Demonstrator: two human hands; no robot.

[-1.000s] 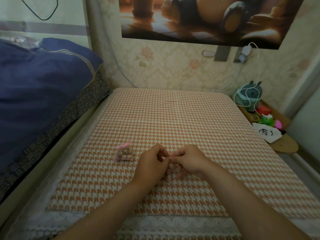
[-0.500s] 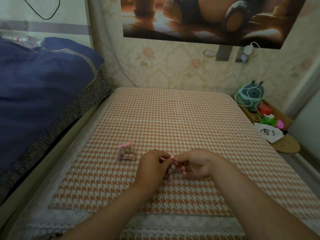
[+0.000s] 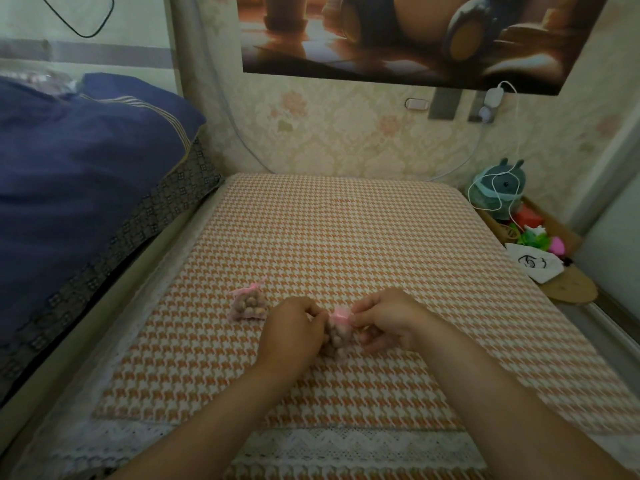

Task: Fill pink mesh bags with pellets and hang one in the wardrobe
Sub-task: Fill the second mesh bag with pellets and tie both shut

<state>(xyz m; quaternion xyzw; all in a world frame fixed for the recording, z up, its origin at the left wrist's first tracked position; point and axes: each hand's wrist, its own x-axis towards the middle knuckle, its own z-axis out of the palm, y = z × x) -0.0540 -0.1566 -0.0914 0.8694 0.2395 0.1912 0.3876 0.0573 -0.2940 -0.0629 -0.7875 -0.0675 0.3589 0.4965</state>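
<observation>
Centrally, head view: both forearms reach in from the bottom edge and meet over an orange-and-white houndstooth cloth. Left hand: fingers curled, closed against the left side of a pink mesh bag. Right hand: fingers curled, thumb and forefinger pinching the bag's gathered pink top. The bag sits between the two hands, low on the cloth, with brown pellets showing through the mesh. Whether its base touches the cloth cannot be told.

Second pink mesh bag: lies on the cloth just left of the left hand, apart from it, filled with pellets, its pink tie at the top pointing away from the person.

Surroundings: white lace edging along the cloth's near side. Dark blue bedding piled at left. Grey-green plush toy at the far right, a white cable looped over it.
</observation>
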